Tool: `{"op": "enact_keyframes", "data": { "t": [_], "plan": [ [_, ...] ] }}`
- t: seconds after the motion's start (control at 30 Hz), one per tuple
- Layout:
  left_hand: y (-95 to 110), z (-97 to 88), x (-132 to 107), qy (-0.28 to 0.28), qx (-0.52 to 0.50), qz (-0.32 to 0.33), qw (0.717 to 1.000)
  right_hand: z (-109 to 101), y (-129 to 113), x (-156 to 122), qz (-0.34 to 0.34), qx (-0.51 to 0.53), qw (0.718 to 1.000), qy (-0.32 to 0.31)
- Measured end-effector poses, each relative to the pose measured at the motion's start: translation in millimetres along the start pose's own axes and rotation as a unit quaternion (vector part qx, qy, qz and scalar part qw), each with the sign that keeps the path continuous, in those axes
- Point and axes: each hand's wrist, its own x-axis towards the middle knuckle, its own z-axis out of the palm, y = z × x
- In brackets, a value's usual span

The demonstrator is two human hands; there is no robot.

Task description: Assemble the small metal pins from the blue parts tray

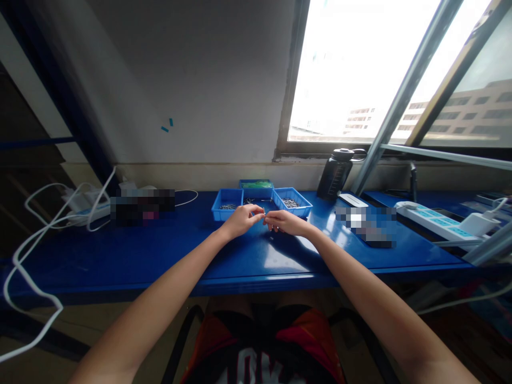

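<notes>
My left hand (244,220) and my right hand (286,221) meet fingertip to fingertip just in front of the blue bins, a little above the table. Both are closed in a pinch. A tiny pale glint shows between the fingertips, but it is too small to name. Behind my left hand stands a blue bin (216,209) with thin metal pieces like screws (228,206). A second blue bin (304,205), behind my right hand, holds similar silvery pieces (290,202). Between them sits a middle bin with a few small pieces, partly hidden by my hands.
At the back, another blue bin holds green material (256,184). A black bottle (335,173) stands by the window. White power strips (436,218) lie on the right, with white cables (40,229) on the left. Blurred-out items rest on both sides of the blue table (160,261).
</notes>
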Motion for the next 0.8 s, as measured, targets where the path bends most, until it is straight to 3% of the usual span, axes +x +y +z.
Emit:
{"op": "enact_keyframes", "data": {
  "t": [0.27,0.47,0.63,0.8],
  "plan": [
    [0,1.1,0,-0.004,-0.005,0.008,1.000,0,-3,-1,-0.003,-0.010,1.000,-0.008],
    [7,-1.7,-3,0.013,0.026,-0.015,0.999,-1,0,0,0.011,-0.026,0.999,0.037],
    [1,-1.1,-5,-0.014,0.102,-0.021,0.994,-3,-4,-1,0.002,-0.029,0.997,0.071],
    [-2,0.0,-6,-0.037,0.136,0.007,0.990,-2,-5,-2,-0.010,-0.057,0.996,0.065]
  ]
}}
